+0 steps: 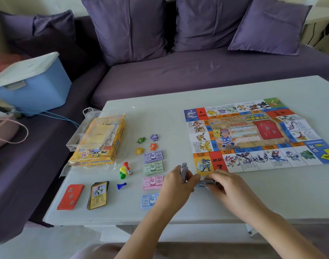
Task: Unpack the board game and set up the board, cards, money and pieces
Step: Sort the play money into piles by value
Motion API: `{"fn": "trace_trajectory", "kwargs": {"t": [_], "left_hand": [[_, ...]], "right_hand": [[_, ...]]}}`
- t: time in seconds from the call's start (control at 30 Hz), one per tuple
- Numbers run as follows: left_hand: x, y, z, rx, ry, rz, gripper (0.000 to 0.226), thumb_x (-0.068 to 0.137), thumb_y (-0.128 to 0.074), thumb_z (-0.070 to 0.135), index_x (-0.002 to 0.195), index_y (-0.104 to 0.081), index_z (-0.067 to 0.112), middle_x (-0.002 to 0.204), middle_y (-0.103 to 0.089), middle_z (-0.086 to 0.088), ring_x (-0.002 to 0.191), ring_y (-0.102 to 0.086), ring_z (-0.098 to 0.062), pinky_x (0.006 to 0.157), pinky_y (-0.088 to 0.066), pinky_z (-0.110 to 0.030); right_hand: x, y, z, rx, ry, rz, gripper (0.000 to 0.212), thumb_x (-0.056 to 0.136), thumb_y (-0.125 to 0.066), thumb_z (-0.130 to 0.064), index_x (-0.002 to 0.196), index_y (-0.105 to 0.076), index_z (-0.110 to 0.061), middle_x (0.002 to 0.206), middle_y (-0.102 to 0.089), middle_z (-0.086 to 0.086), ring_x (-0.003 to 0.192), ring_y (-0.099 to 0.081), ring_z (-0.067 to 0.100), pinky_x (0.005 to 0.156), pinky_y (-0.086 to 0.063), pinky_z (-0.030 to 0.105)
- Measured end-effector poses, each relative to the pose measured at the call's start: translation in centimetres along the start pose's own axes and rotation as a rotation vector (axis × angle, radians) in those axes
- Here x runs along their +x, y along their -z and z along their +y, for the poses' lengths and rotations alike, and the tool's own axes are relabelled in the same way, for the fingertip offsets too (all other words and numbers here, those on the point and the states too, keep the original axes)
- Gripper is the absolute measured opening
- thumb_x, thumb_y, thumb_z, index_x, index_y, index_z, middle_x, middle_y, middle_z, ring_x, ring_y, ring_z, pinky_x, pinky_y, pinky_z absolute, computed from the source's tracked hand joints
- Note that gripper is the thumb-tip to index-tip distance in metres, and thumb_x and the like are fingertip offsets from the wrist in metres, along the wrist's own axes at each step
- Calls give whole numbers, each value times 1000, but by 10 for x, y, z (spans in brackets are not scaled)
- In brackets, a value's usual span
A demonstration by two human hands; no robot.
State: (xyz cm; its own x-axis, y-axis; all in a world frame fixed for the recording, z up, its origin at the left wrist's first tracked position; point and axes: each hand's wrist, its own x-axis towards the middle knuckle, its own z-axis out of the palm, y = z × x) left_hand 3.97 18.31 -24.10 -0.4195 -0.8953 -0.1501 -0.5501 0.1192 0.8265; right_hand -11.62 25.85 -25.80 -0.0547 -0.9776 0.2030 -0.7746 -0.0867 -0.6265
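The paper game board (pixel 257 135) lies unfolded on the right of the white table (pixel 272 199). My left hand (pixel 178 184) holds a small stack of purple notes (pixel 184 171) upright on edge. My right hand (pixel 223 184) grips another small bundle (pixel 204 183) flat on the table beside it. Left of my hands lie purple (pixel 153 156), green (pixel 153 167), pink (pixel 152 182) and blue (pixel 149 200) money stacks in a column. Red cards (pixel 71 197) and yellow-framed cards (pixel 98 195) sit at the front left. Pawns (pixel 123 171), a blue pawn (pixel 121 185), a die (pixel 130 172) and star tokens (pixel 146 143) lie between.
The yellow game box (pixel 99 141) sits in a clear plastic bag at the table's left edge. A purple sofa (pixel 178 71) with cushions runs behind the table. A blue lidded bin (pixel 30 85) stands on the sofa at the left.
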Motion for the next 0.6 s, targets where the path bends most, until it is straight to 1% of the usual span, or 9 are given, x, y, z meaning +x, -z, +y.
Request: {"fn": "trace_trajectory", "kwargs": {"t": [0.07, 0.13, 0.2, 0.27, 0.33, 0.4, 0.43, 0.53, 0.6], "left_hand": [[0, 2, 0, -35, 2, 5, 18, 92, -57, 25, 86, -54, 9, 70, -63, -1, 52, -56, -3, 58, -48, -28], [1, 6, -2, -57, -2, 13, 18, 94, -52, 22, 92, -56, 5, 79, -66, -7, 56, -58, -5, 60, -50, -32], [2, 10, -3, -55, 0, 7, 18, 94, -52, 21, 94, -58, 5, 79, -64, -5, 59, -59, -7, 59, -50, -29], [2, 12, -4, -74, 14, -12, 17, 95, -51, 21, 95, -60, 6, 78, -62, -2, 60, -58, -6, 59, -50, -25], [3, 11, -5, -85, 24, -26, 18, 96, -48, 19, 93, -62, 8, 79, -63, 0, 60, -57, -4, 60, -48, -25], [2, 8, -4, -89, 30, -40, 20, 97, -47, 18, 92, -63, 8, 75, -61, 1, 59, -56, -6, 60, -47, -23], [2, 7, -3, -96, 37, -47, 20, 97, -47, 18, 92, -64, 8, 72, -60, 0, 58, -55, -7, 57, -47, -20], [0, 8, 1, -134, 46, -63, 21, 97, -47, 18, 93, -64, 5, 71, -60, -3, 55, -55, -9, 55, -44, -14], [-1, 12, 5, -160, 32, -74, 21, 97, -49, 19, 92, -63, 4, 71, -60, -2, 53, -57, -8, 56, -47, -16]], "right_hand": [[0, -2, 0, 28, 0, 23, 9, 85, -70, -11, 93, -70, -17, 79, -54, -19, 75, -56, 3, 61, -38, 8], [-1, -3, -1, 51, 15, 39, 10, 83, -71, -8, 90, -69, -15, 78, -49, -25, 78, -54, -5, 62, -36, 5], [-2, -4, -2, 64, 28, 56, 11, 81, -72, -6, 88, -69, -14, 77, -47, -26, 77, -52, -9, 62, -35, 3], [-3, -5, -1, 65, 34, 69, 13, 81, -73, -6, 88, -68, -15, 78, -49, -24, 76, -53, -5, 62, -36, 4], [-4, -8, 0, 60, 40, 89, 14, 81, -73, -7, 89, -67, -17, 81, -54, -18, 73, -55, 3, 61, -40, 9], [-4, -10, -1, 70, 43, 113, 16, 81, -72, -6, 91, -67, -17, 85, -59, -13, 73, -56, 5, 63, -43, 12], [-4, -10, -2, 77, 44, 124, 16, 81, -72, -5, 92, -67, -17, 86, -60, -12, 74, -57, 4, 64, -43, 12], [-4, -11, -4, 112, 22, 158, 17, 82, -71, -4, 92, -66, -16, 84, -60, -15, 77, -57, 1, 64, -42, 9], [-3, -10, -6, 152, -21, 188, 18, 82, -71, -5, 90, -64, -20, 79, -59, -19, 72, -58, 4, 60, -42, 10]]}}
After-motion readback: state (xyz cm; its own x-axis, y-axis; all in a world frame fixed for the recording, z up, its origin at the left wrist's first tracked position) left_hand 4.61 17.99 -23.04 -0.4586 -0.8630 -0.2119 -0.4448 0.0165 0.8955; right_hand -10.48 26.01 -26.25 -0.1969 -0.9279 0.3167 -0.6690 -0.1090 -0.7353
